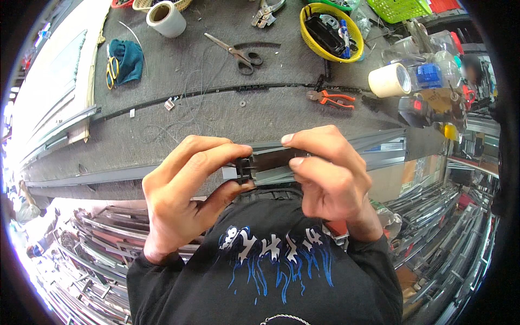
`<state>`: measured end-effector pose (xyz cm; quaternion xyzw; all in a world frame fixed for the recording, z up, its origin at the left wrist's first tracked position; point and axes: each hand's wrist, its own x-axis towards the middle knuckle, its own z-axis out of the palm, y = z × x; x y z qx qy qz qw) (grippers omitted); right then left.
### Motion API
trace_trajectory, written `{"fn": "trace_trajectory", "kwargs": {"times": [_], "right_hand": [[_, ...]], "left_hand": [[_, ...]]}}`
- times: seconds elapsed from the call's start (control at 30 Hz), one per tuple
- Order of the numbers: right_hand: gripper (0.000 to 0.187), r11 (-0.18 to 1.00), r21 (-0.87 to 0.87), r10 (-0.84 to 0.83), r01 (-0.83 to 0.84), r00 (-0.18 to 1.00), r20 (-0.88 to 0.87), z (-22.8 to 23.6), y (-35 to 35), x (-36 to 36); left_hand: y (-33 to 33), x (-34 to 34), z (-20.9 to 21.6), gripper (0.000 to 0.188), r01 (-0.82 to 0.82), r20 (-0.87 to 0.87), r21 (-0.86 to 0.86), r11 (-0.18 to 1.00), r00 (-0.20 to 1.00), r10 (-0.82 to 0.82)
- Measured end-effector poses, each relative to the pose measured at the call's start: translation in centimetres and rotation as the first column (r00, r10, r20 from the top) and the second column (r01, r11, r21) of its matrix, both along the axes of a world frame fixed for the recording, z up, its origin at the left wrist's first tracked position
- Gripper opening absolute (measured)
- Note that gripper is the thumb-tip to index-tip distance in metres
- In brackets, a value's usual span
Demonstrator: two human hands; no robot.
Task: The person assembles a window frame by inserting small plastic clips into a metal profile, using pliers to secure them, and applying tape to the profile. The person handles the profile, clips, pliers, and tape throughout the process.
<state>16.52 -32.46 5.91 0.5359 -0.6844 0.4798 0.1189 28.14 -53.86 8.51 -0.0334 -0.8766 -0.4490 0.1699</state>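
Observation:
My left hand (pixel 187 181) is closed on a small black plastic fitting (pixel 246 169), pinched between fingertips above and thumb below. Thin prongs show on the fitting's right side. A dark flat strip (pixel 273 158) reaches from beside the fitting toward my right hand (pixel 330 173). The index finger and thumb of that hand curl around the strip's right end, at its upper and lower edges. Whether the strip is joined to the fitting I cannot tell. Both hands are raised in front of my black shirt, by the bench's near edge.
On the grey-covered bench (pixel 179 116) lie black scissors (pixel 235 53), orange-handled pliers (pixel 330 99) and a teal cloth (pixel 128 60) with yellow-handled scissors (pixel 111 73). A yellow basket (pixel 311 46), a white roll (pixel 166 19) and a cream tape roll (pixel 390 79) stand farther back. Metal profiles (pixel 108 238) lie below.

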Motion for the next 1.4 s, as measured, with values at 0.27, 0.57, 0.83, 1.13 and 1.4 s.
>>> {"fn": "trace_trajectory", "kwargs": {"times": [0.27,0.57,0.83,1.13,1.4], "right_hand": [[0.042,0.918,0.375,-0.166,0.126,0.983,0.078,6.1,-1.0,0.6],[0.039,0.914,0.323,-0.294,0.247,0.95,0.106,10.4,0.4,1.7],[0.069,0.828,0.178,-0.559,0.531,0.758,0.337,15.8,4.9,4.5],[0.039,0.783,-0.05,-0.622,0.62,0.783,-0.015,18.3,10.1,7.5],[0.027,0.697,-0.078,-0.69,0.713,0.637,-0.343,19.9,14.6,13.4]], "left_hand": [[2.6,-0.7,1.6,0.039,-0.065,-0.138,-0.036,0.997,0.989,0.06],[4.6,-3.7,2.7,0.039,0.176,-0.405,0.183,0.967,0.91,-0.089],[12.8,-9.2,3.4,0.055,0.607,-0.73,0.42,0.675,0.668,-0.147],[19.9,-9.6,7.7,0.047,0.764,-0.821,0.412,0.496,0.548,-0.161],[25.0,-6.4,9.5,0.046,0.86,-0.843,0.409,0.305,0.484,-0.236]]}}
